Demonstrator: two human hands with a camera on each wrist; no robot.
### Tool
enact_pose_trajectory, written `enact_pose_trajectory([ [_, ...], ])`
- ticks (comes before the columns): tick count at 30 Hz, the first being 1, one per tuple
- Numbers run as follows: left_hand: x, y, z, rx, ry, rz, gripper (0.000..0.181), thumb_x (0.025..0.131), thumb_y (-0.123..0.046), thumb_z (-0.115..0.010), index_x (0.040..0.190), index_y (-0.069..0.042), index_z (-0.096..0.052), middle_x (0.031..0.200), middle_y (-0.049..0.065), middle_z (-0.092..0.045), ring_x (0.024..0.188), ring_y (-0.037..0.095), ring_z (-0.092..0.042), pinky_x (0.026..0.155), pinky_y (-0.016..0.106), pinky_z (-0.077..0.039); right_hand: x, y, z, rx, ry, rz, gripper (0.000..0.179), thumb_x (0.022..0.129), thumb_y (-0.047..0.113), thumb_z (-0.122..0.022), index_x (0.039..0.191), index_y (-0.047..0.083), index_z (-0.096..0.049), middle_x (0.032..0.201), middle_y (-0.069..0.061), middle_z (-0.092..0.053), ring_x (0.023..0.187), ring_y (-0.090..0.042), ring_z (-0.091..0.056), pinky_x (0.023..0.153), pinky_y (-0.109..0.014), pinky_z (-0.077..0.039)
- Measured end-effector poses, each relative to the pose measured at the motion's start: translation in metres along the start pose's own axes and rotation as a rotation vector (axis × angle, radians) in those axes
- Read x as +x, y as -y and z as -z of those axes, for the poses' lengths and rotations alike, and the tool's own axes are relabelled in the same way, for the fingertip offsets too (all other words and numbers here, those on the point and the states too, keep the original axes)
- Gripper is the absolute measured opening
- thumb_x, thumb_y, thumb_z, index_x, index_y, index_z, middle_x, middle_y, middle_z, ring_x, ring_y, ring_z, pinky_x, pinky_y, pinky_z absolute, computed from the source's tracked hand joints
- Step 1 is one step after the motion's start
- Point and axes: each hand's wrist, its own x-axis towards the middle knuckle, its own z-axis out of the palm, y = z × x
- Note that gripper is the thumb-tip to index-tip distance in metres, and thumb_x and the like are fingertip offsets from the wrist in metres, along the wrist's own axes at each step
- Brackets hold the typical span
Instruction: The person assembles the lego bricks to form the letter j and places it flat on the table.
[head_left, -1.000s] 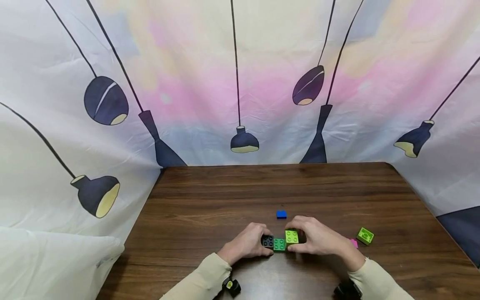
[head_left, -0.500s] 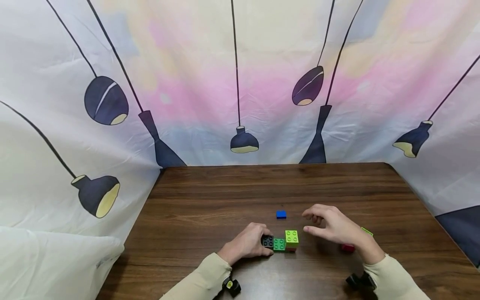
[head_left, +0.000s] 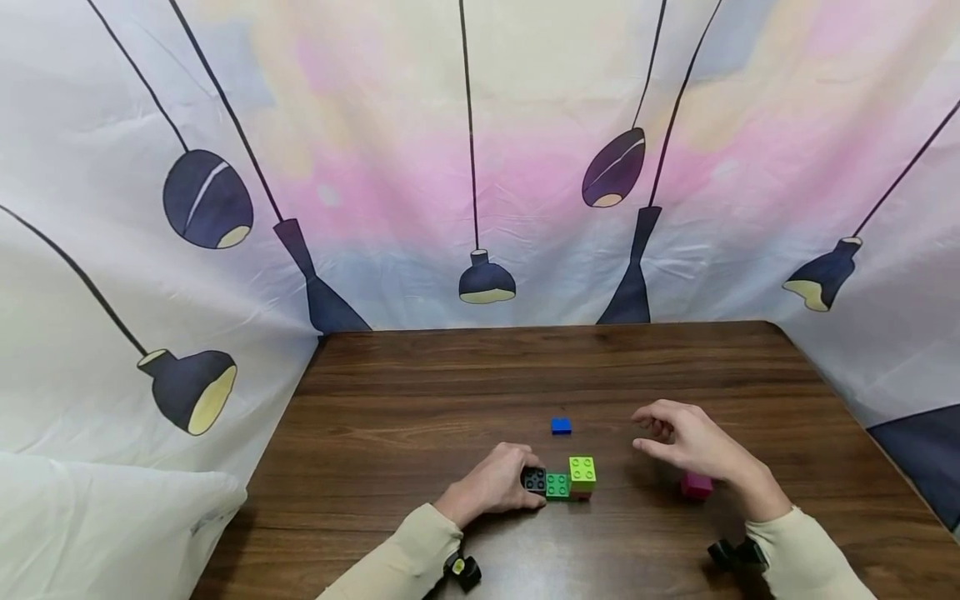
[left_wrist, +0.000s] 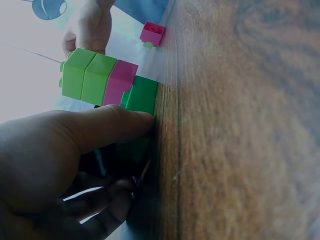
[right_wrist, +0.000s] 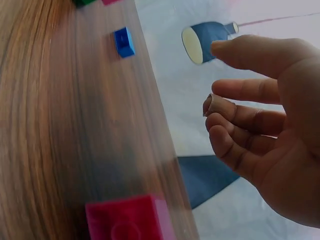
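Observation:
My left hand (head_left: 495, 482) grips the black brick (head_left: 534, 480) at the left end of a joined brick build. Beside the black brick is a green brick (head_left: 557, 485). The right end rises in a stack topped by lime bricks (head_left: 582, 472); in the left wrist view, two lime bricks (left_wrist: 90, 77) sit on a pink brick (left_wrist: 120, 82), above a green brick (left_wrist: 142, 95). My right hand (head_left: 697, 442) hovers right of the build, holding nothing, its fingers loosely bent. Below it a loose magenta brick (head_left: 697, 485) lies on the table.
A small blue brick (head_left: 561, 426) lies behind the build on the wooden table (head_left: 420, 383). Something small and green (left_wrist: 148, 45) shows next to the loose magenta brick in the left wrist view. A printed cloth (head_left: 405, 167) hangs at the table's far edge.
My right hand has let go of the lime brick on top of the stack and drawn away to the right and up. My left hand keeps its grip on the black brick.

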Motion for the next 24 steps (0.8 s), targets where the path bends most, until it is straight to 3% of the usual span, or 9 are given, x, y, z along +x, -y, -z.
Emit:
enact_pose_trajectory([
  [9, 0.002, 0.0, 0.0, 0.002, -0.017, -0.03, 0.033, 0.074, -0.028, -0.085, 0.102, -0.013, -0.074, 0.089, -0.008, -0.064, 0.073, -0.001, -0.052, 0.062, 0.009, -0.043, -0.01, -0.014, 0.005, -0.076, 0.017, -0.098, 0.028, 0.084, 0.026, -0.077, 0.106, 0.01, -0.07, 0.083, 0.007, -0.06, 0.071, -0.004, -0.05, 0.061, -0.022, -0.042],
  [15, 0.002, 0.001, -0.001, 0.002, -0.013, -0.023, 0.034, 0.075, -0.029, -0.085, 0.103, -0.013, -0.074, 0.091, -0.008, -0.065, 0.074, -0.001, -0.053, 0.063, 0.01, -0.043, -0.017, -0.02, 0.009, -0.102, 0.063, -0.113, 0.026, 0.084, 0.026, -0.076, 0.103, 0.01, -0.07, 0.075, 0.008, -0.051, 0.067, -0.004, -0.044, 0.059, -0.021, -0.036],
  [24, 0.003, 0.001, -0.001, -0.024, 0.0, -0.014, 0.032, 0.074, -0.028, -0.085, 0.101, -0.013, -0.074, 0.089, -0.009, -0.064, 0.072, -0.002, -0.051, 0.063, 0.009, -0.043, -0.03, -0.029, 0.021, -0.054, 0.221, -0.131, 0.023, 0.087, 0.031, -0.073, 0.1, 0.013, -0.07, 0.077, 0.012, -0.054, 0.069, 0.0, -0.045, 0.059, -0.022, -0.038],
])
